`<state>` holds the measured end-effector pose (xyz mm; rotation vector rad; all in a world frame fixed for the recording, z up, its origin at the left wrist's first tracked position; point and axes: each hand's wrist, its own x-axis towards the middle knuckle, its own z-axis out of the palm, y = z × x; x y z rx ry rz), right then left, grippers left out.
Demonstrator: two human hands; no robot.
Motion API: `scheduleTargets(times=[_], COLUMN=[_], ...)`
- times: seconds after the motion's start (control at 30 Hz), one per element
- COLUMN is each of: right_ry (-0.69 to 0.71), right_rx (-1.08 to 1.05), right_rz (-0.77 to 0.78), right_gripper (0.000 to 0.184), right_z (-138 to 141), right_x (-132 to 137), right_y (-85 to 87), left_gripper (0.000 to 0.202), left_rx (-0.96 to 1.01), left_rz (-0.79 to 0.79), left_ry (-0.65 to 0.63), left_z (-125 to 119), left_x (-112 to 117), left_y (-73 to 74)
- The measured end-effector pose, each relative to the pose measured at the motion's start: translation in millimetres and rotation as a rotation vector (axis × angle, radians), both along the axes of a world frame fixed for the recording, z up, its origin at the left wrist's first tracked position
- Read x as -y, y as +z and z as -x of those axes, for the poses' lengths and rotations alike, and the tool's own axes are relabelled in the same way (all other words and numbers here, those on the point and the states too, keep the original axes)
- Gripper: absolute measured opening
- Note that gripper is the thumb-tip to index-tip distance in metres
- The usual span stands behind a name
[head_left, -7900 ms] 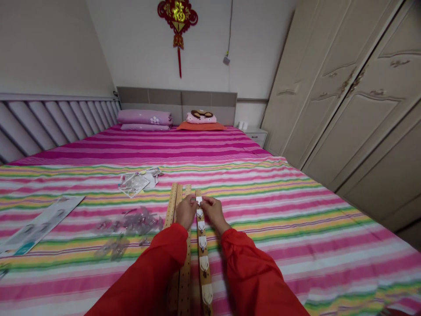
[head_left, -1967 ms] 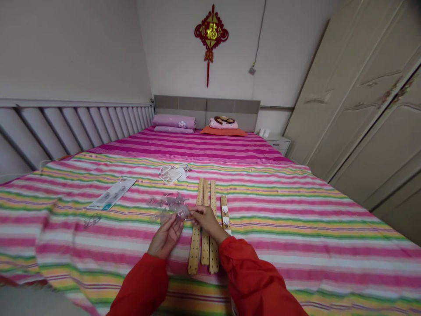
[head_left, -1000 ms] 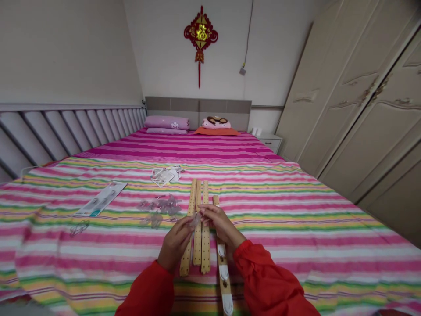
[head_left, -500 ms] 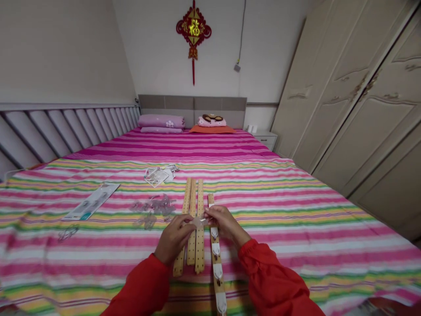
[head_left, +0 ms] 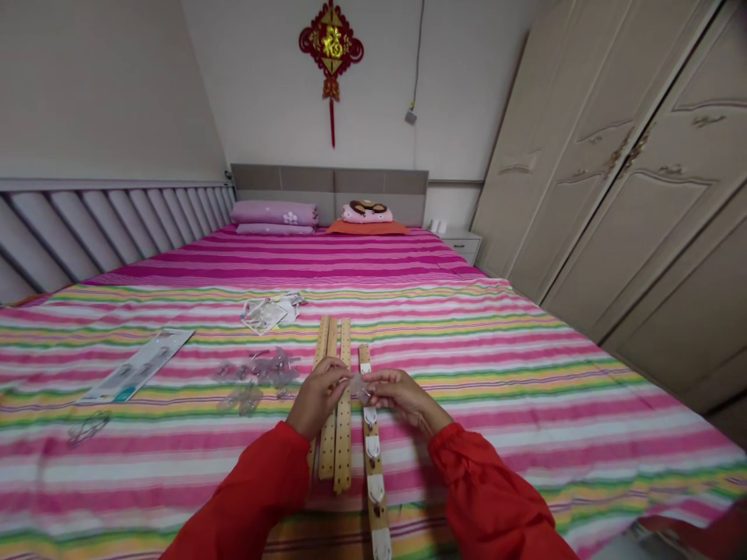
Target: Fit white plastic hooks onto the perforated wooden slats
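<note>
My left hand (head_left: pixel 317 397) and my right hand (head_left: pixel 398 395) meet over the striped bed and pinch a small clear plastic hook (head_left: pixel 355 384) between their fingertips. Just below them lies a wooden perforated strip (head_left: pixel 372 459) with several white hooks stuck along it. Three bare wooden strips (head_left: pixel 332 435) lie side by side to its left, partly under my left hand. Both arms wear red sleeves.
A pile of clear hooks (head_left: pixel 257 372) lies left of the strips, with opened packaging (head_left: pixel 265 313) behind it and a printed card (head_left: pixel 137 373) further left. Pillows (head_left: pixel 274 214) sit at the headboard. A cream wardrobe (head_left: pixel 630 187) stands along the right.
Both hands went left to the pile of clear hooks, took one, and brought it back over the strip with white hooks. The view has swung back to the right.
</note>
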<state>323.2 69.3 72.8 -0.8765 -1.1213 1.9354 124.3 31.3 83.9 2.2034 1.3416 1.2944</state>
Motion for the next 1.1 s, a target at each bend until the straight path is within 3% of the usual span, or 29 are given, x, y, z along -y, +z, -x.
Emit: scheduleTargets(times=[0.17, 0.3, 0.5, 0.67, 0.93, 1.1], right_ry=[-0.198, -0.413, -0.517, -0.525, -0.533, -0.533], right_rx=[-0.053, -0.098, -0.109, -0.079, -0.027, 0.004], right_rz=[0.093, 0.170, 0.226, 0.243, 0.214, 0.202], right_gripper=[0.017, 0.012, 0.017, 0.017, 0.020, 0.022], right_z=[10, 19, 27, 33, 38, 39], right_x=[-16, -34, -56, -69, -79, -83], right_y=[-8.4, -15.6, -25.7, -33.2, -43.5, -46.9], left_gripper=[0.033, 0.037, 0.031, 0.029, 0.041, 0.052], left_rx=[0.408, 0.506, 0.388, 0.211, -0.124, -0.273], left_rz=[0.263, 0.362, 0.311, 0.201, 0.060, 0.093], left_ry=[0.096, 0.118, 0.144, 0.184, 0.218, 0.258], left_z=[-11, -15, -15, -12, -12, -16], left_x=[-29, -49, -70, -77, -86, -87], left_y=[-15.8, -29.7, -45.9, -49.9, -59.0, -58.2])
